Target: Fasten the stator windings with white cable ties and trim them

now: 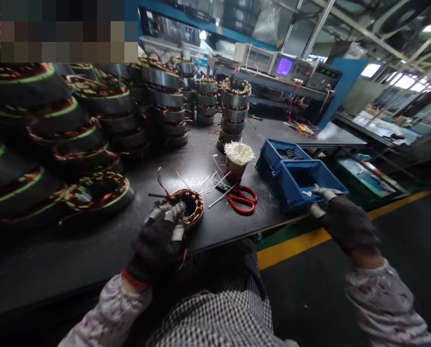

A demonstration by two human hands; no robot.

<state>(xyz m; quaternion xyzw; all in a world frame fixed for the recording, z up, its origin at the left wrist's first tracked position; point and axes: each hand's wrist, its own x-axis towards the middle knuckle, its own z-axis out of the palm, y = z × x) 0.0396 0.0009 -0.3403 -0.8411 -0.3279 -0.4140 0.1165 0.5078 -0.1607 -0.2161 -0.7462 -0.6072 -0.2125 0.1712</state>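
Gripping one stator (192, 202) is the left hand (157, 241); right hand (345, 224) pinches nearer blue bin (289, 193) of two.

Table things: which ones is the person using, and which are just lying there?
In use:
coil, held by left hand
blue bin, touched by right hand

Lying about:
scissors
cup of white sticks
loose sticks
coil stacks
meters
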